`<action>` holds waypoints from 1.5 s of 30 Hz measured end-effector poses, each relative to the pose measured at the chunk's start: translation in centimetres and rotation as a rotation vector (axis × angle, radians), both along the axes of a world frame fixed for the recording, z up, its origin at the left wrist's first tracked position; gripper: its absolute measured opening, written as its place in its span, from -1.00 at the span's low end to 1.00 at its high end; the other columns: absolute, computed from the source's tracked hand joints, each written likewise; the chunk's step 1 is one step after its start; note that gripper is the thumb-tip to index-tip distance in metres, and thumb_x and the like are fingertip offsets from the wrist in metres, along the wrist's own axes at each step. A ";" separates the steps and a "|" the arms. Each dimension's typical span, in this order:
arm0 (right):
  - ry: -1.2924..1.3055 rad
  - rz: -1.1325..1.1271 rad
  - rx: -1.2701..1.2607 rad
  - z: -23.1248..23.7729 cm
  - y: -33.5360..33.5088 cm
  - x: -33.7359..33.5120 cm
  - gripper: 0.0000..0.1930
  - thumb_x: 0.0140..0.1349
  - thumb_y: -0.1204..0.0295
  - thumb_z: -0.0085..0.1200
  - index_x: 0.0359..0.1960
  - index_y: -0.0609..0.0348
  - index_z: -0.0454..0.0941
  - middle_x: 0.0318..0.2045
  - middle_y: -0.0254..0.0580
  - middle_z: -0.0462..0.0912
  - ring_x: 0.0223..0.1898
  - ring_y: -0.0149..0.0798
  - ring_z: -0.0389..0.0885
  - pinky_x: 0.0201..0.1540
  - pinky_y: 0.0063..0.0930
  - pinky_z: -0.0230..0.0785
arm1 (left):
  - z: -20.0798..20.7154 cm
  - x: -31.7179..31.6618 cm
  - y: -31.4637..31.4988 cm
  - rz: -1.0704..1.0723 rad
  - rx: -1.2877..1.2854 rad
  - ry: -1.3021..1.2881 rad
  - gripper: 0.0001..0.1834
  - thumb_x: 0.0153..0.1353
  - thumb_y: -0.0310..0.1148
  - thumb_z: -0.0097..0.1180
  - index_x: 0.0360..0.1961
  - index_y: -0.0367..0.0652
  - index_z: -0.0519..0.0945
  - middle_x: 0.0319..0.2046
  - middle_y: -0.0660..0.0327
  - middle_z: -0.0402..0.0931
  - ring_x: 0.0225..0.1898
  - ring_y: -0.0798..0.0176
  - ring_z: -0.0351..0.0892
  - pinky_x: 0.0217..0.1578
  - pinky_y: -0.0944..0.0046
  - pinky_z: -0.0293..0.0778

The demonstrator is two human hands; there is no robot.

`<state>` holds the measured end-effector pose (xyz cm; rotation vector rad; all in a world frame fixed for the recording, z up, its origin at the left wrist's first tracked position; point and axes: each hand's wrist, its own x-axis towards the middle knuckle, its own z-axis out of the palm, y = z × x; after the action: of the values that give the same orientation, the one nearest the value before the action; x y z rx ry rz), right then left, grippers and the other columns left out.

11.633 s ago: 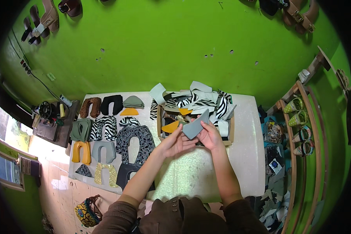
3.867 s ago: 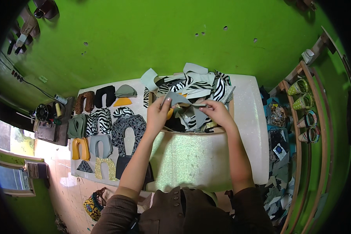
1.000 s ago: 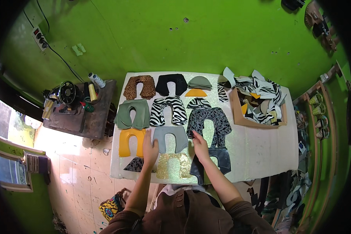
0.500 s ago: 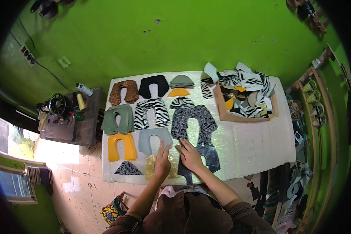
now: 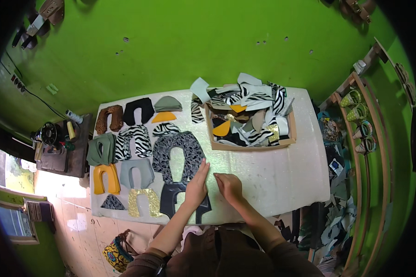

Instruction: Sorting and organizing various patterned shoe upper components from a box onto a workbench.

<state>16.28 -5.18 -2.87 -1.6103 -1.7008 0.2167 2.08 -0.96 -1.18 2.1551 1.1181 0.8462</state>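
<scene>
My left hand (image 5: pixel 198 185) lies with fingers stretched out along the right edges of a grey-and-black patterned U-shaped cut piece (image 5: pixel 196 144) and a dark cut piece (image 5: pixel 169 199) at the table's front. Just right of it, my right hand (image 5: pixel 229 187) is closed over the white tabletop (image 5: pixel 268 177), with nothing visible in its fingers. Left of my hands, several U-shaped pieces lie in rows: gold glitter (image 5: pixel 134 203), grey-blue (image 5: pixel 127 173), yellow (image 5: pixel 98 179), zebra-striped (image 5: pixel 145 147), green (image 5: pixel 95 150), black (image 5: pixel 133 113) and brown (image 5: pixel 104 119).
A cardboard box (image 5: pixel 252 147) heaped with scraps stands at the back. Half-round green pieces (image 5: pixel 168 104) and a yellow one (image 5: pixel 164 117) lie left of it. A sewing machine (image 5: pixel 49 134) stands at far left; a wooden rack (image 5: pixel 384 180) with sandals lines the right wall.
The view has swung right, so the table sits further left. My left hand has moved right, off the gold and grey-blue pieces. My right hand has left the patterned pieces, and its fingers have curled.
</scene>
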 end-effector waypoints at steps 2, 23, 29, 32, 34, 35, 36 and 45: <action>-0.011 0.005 0.013 0.1 -0.1 2.3 -0.91 0.07 0.51 0.08 -0.37 0.18 0.58 -0.54 -0.15 0.61 -0.53 -0.13 0.56 -0.45 -0.32 0.37 | 1.0 2.3 0.0 -0.007 0.006 -0.008 -0.26 -0.13 -0.79 -0.19 0.19 -0.12 0.26 0.26 -0.01 0.06 0.11 -0.04 0.31 -0.07 0.20 0.41; -0.369 -0.105 -0.382 5.4 9.6 20.9 -0.64 0.02 0.36 0.11 -0.12 0.20 0.48 -0.26 -0.07 0.52 -0.16 -0.07 0.47 -0.14 -0.24 0.34 | 5.3 11.8 5.8 -0.020 0.222 0.090 -0.44 -0.09 -0.62 -0.04 0.06 -0.16 0.39 0.20 -0.03 0.13 0.17 -0.12 0.19 0.18 -0.06 0.11; -0.412 0.043 -0.560 4.1 9.8 20.8 -0.61 -0.04 0.31 0.22 -0.17 0.20 0.49 -0.27 -0.09 0.50 -0.17 -0.09 0.50 -0.13 -0.28 0.33 | 5.1 12.2 6.4 -0.023 0.157 0.131 -0.46 -0.09 -0.60 -0.05 0.04 -0.16 0.40 0.15 -0.03 0.18 0.13 -0.11 0.23 0.13 0.01 0.19; -0.118 0.122 -0.463 3.5 9.9 21.7 -0.67 0.00 0.38 0.18 -0.19 0.25 0.50 -0.33 -0.10 0.54 -0.27 -0.10 0.53 -0.17 -0.31 0.35 | 5.1 12.4 6.4 -0.025 0.088 0.123 -0.48 -0.07 -0.60 -0.06 0.02 -0.18 0.41 0.13 -0.03 0.21 0.08 -0.11 0.28 0.08 0.06 0.24; -0.003 0.137 -0.481 4.1 10.0 21.9 -0.70 0.02 0.42 0.15 -0.19 0.26 0.50 -0.37 -0.10 0.55 -0.32 -0.14 0.53 -0.21 -0.35 0.36 | 5.3 12.4 6.5 -0.024 0.069 0.096 -0.50 -0.06 -0.60 -0.06 0.01 -0.19 0.41 0.11 -0.04 0.23 0.06 -0.10 0.30 0.07 0.08 0.25; 0.110 0.151 -0.502 4.8 10.0 21.9 -0.73 0.04 0.47 0.12 -0.20 0.28 0.50 -0.40 -0.11 0.56 -0.37 -0.18 0.53 -0.26 -0.40 0.36 | 5.3 12.4 6.5 -0.025 0.046 0.068 -0.52 -0.05 -0.60 -0.07 0.01 -0.20 0.41 0.09 -0.04 0.25 0.04 -0.10 0.31 0.06 0.11 0.27; 0.110 0.154 -0.504 5.6 10.0 22.0 -0.73 0.04 0.47 0.12 -0.20 0.28 0.50 -0.40 -0.11 0.56 -0.37 -0.18 0.53 -0.26 -0.40 0.36 | 5.3 12.4 6.7 -0.022 0.043 0.069 -0.52 -0.05 -0.60 -0.07 0.01 -0.20 0.41 0.09 -0.04 0.25 0.04 -0.10 0.31 0.06 0.11 0.27; 0.664 0.185 -0.218 9.6 10.3 21.2 -0.62 0.12 0.58 0.07 0.02 0.21 0.40 -0.45 -0.39 0.49 -0.40 -0.53 0.40 -0.31 -0.67 0.28 | 5.0 13.7 9.1 0.017 -0.157 -0.199 -0.52 0.15 -0.48 -0.01 0.13 -0.28 0.27 0.05 -0.04 0.28 0.03 0.04 0.38 0.05 0.23 0.29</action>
<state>37.51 5.17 6.69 -1.3152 -1.3229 0.9442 15.74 8.15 3.83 1.8913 1.0663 0.9260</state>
